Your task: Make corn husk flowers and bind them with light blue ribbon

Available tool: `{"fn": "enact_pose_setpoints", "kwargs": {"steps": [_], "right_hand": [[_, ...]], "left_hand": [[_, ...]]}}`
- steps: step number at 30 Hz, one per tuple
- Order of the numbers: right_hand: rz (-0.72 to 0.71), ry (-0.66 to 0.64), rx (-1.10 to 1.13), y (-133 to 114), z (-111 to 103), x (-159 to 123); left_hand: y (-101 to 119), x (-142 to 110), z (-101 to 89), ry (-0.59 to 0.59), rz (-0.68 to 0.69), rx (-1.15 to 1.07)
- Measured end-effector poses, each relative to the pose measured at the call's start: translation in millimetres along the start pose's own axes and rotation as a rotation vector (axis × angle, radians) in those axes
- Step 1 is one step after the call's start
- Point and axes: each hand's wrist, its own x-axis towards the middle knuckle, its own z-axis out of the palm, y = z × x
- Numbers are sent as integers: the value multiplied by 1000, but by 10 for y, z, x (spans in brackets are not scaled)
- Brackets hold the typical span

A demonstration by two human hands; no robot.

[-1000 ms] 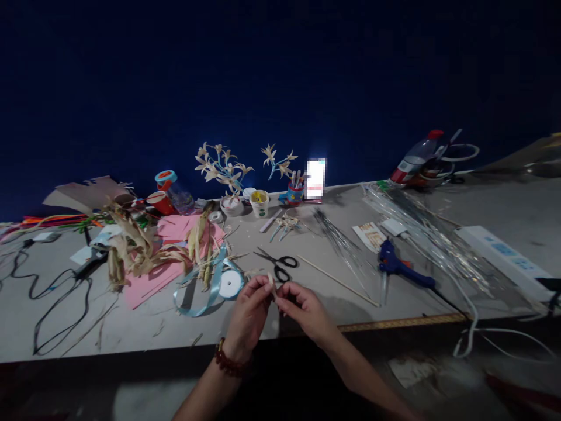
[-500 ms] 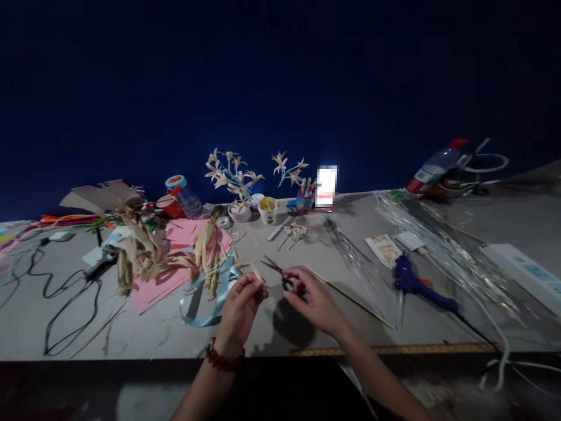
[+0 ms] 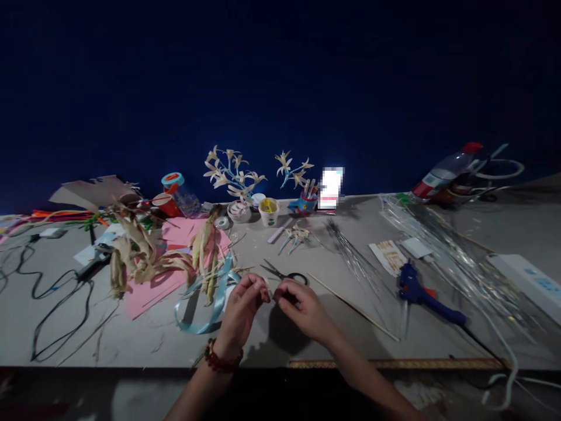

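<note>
Near scissors, right grip now closer to left grip.

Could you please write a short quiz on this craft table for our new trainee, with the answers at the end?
1. Which of these lies nearest to the right hand: (a) the plastic bottle, (b) the scissors, or (c) the power strip?
2. True or false: the glue gun lies to the right of the scissors.
3. Fill in the blank: on the wrist of the left hand is a beaded ____.

Key: 1. b; 2. true; 3. bracelet
</note>
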Motion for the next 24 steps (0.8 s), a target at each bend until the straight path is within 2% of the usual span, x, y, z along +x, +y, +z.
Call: {"fn": "enact_pose_setpoints", "kwargs": {"steps": [4, 11, 14, 17, 20, 24], "right_hand": [[-43, -40, -13, -32, -63, 17], [-108, -110, -9, -69, -117, -2], [-72, -100, -51, -19, -192, -27], [73, -29, -341, 107, -284, -59], [215, -63, -705, 246, -298, -77], [273, -71, -781, 333, -210, -51]], "left_hand": [[-40, 8, -60, 10, -3, 131], [-41, 6, -53, -11, -45, 163], [-14, 13, -64, 5, -31, 159], [37, 41, -93, 37, 30, 105], [87, 80, -108, 49, 61, 41], [118, 103, -70, 52, 48, -12]]}}
